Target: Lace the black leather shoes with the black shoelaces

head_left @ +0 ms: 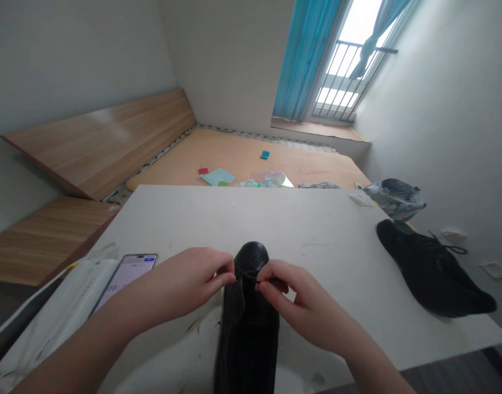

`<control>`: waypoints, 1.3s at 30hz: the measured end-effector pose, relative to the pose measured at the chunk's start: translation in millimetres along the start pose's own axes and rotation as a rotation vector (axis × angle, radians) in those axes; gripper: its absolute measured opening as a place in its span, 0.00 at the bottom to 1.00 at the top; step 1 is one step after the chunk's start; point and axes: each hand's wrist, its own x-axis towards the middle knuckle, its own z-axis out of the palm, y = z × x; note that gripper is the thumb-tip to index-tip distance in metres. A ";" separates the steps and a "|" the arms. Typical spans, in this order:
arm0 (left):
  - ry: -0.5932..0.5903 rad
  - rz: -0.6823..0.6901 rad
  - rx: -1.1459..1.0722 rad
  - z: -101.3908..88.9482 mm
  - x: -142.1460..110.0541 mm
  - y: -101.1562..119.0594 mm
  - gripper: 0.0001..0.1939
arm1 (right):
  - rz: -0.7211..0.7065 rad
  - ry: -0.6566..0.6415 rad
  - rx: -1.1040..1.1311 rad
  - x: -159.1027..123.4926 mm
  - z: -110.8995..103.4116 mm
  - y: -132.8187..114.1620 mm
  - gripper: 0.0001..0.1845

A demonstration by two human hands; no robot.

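A black lace-up shoe point(251, 350) stands on the white table right in front of me, toe pointing away and heel end cut off by the lower frame edge. My left hand point(205, 276) is closed in a pinch at the left side of its lacing. From the other side, my right hand point(290, 284) pinches with thumb and forefinger over the shoe's opening. A thin dark shoelace point(249, 275) runs across between the two hands; its ends are hidden by my fingers.
A second black shoe point(431, 268), its lace looped, sits at the table's right edge. To the left lie a phone point(126, 276) and a white packet point(66, 306). Beyond the white table point(193, 219) is a bed point(316, 161) with small items on it.
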 end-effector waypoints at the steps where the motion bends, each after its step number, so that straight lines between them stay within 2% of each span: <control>1: -0.012 -0.025 0.030 1.3 -0.6 -2.0 0.12 | -0.020 -0.008 -0.111 0.3 3.0 -2.4 0.06; 5: -0.028 -0.073 0.072 8.1 0.4 -3.6 0.12 | -0.025 0.011 -0.450 4.9 15.3 -4.9 0.10; 8: -0.019 -0.076 0.079 11.7 2.7 -1.3 0.12 | 0.028 -0.032 -0.586 9.1 21.3 -3.0 0.12; 11: -0.017 -0.075 0.099 14.0 5.0 1.3 0.12 | 0.050 -0.071 -0.634 12.5 23.9 -3.2 0.13; 16: -0.019 -0.068 0.093 18.5 9.1 4.1 0.11 | 0.076 -0.096 -0.717 16.4 29.0 -6.1 0.08; 22: -0.013 -0.091 0.051 20.9 10.9 1.0 0.05 | 0.049 -0.006 -0.761 17.3 41.4 0.7 0.08; 24: -0.012 -0.083 0.035 19.3 9.7 -0.2 0.03 | 0.022 0.025 -0.727 16.4 41.0 1.5 0.07; 27: 0.001 -0.052 0.015 13.4 5.2 -0.6 0.04 | -0.004 0.146 -0.576 13.2 31.7 -1.0 0.07; 34: 0.106 -0.088 0.047 -7.6 -11.8 6.7 0.14 | -0.096 0.528 0.197 -2.5 4.5 -4.6 0.08; 36: 0.193 -0.017 -0.017 -11.0 -15.9 13.2 0.13 | -0.142 0.600 0.339 -9.0 2.2 -7.7 0.07; 39: 0.328 0.217 -0.154 -12.0 -21.9 26.3 0.13 | -0.194 0.577 0.374 -18.5 -1.2 -22.1 0.06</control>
